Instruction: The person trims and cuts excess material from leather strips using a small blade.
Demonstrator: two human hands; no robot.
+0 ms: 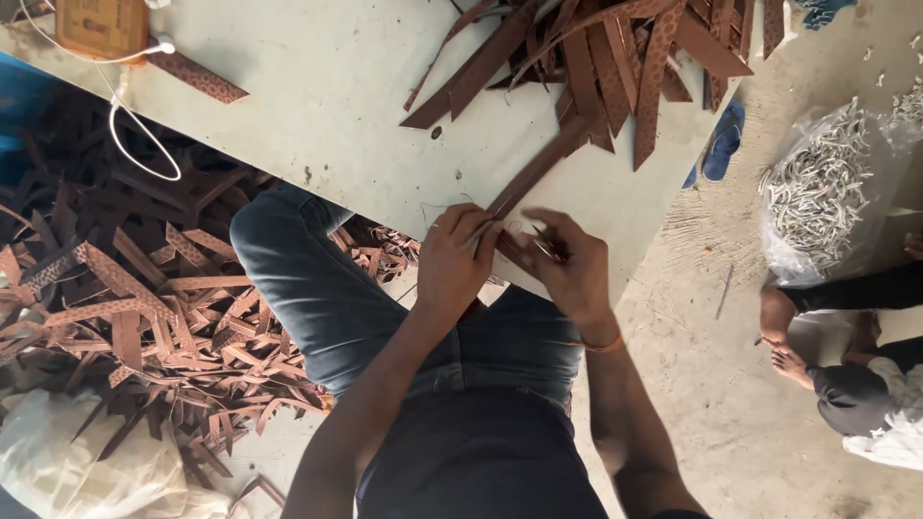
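Head view, looking down on a seated person at a pale surface. The left hand and right hand meet at the near edge of the surface, both on the lower end of one brown strap, which runs diagonally up and to the right from the hands toward a pile of like straps at the far edge. The left grip is narrow, its fingers curled and pinching the strap end. The right grip is likewise closed on the same end from the other side, with a thin, partly hidden item between its fingers whose kind cannot be told. The person's knee in blue jeans lies below the surface, left of the hands.

On the floor at left, a large heap of brown strap offcuts, with a pale plastic bag beside it. A white cable loops over the surface near its upper left corner. At right, a clear bag of small pale metal pieces, a blue sandal, and another person crouching on the floor.
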